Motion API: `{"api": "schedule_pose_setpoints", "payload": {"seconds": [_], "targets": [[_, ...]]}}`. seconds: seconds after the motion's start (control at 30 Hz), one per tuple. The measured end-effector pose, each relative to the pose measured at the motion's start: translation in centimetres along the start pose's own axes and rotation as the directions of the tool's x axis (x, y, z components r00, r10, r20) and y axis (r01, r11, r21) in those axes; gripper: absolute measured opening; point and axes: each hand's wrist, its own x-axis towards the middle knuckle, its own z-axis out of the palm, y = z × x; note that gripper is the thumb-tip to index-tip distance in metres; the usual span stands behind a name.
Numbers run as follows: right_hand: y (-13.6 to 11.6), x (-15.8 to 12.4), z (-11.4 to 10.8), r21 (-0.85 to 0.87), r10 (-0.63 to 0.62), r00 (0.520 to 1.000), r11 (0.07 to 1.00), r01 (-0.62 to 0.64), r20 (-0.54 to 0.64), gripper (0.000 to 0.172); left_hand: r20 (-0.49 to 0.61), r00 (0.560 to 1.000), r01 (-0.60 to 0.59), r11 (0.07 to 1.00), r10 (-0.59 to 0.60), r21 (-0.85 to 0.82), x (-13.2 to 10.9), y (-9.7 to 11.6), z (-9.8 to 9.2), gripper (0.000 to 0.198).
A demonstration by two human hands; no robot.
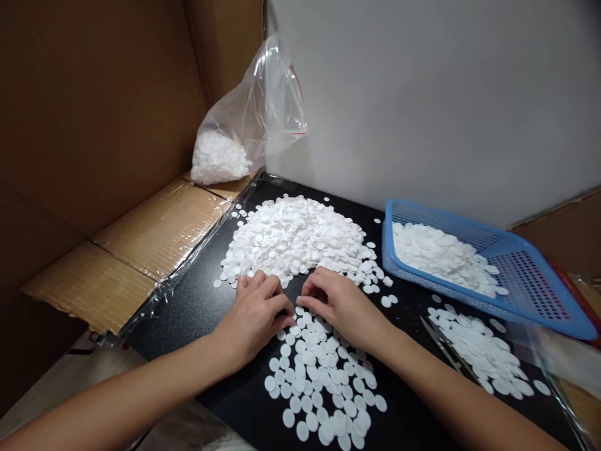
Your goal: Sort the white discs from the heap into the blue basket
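Both hands are low over the black tabletop, between a big heap of white round discs [295,235] and a looser spread of the same discs [319,388] nearer me. My left hand [258,310] has its fingers curled, thumb and forefinger together near the top of the spread; what is between them is hidden. Just opposite, my right hand [340,304] pinches a small white disc [299,301] at its fingertips. The two sets of fingertips are close but apart. The backs of the hands hide part of the heap's front edge.
A blue plastic basket [521,275] with more discs stands at the right. Below it, scissors [444,347] lie beside another disc pile [479,351]. A clear bag [253,119] of discs rests on cardboard [154,232] at the back left. A grey wall [422,94] closes off the back.
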Motion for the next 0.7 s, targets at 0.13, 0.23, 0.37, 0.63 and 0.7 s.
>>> {"api": "schedule_pose_setpoints", "payload": {"seconds": [0.13, 0.23, 0.37, 0.63, 0.7], "targets": [[-0.7, -0.8, -0.4, -0.04, 0.041, 0.994, 0.999, -0.038, 0.104, 0.012, 0.016, 1.0, 0.011, 0.999, -0.011, -0.032, 0.3, 0.0, -0.3, 0.005], [-0.8, -1.2, -1.1, -0.01, 0.049, 0.981, 0.999, -0.048, 0.189, 0.013, -0.039, 0.999, 0.025, 0.998, -0.022, 0.059, 1.2, -0.9, -0.8, 0.004], [-0.4, -0.8, -1.0, 0.013, 0.017, 0.993, 1.0, -0.019, 0.115, 0.015, -0.032, 0.999, -0.015, 0.983, 0.021, 0.181, 2.6, -2.1, -0.9, 0.003], [0.1, 1.1, 0.6, 0.116, -0.09, 0.991, 0.988, 0.101, -0.095, 0.005, -0.067, 0.997, -0.034, 0.992, 0.043, 0.118, 2.8, -3.0, -0.3, 0.009], [-0.2, 1.5, 0.9, 0.113, -0.094, 0.989, 0.988, 0.107, -0.118, 0.006, -0.068, 0.997, -0.022, 0.993, 0.03, 0.119, 2.9, -3.2, -0.4, 0.009]]}}
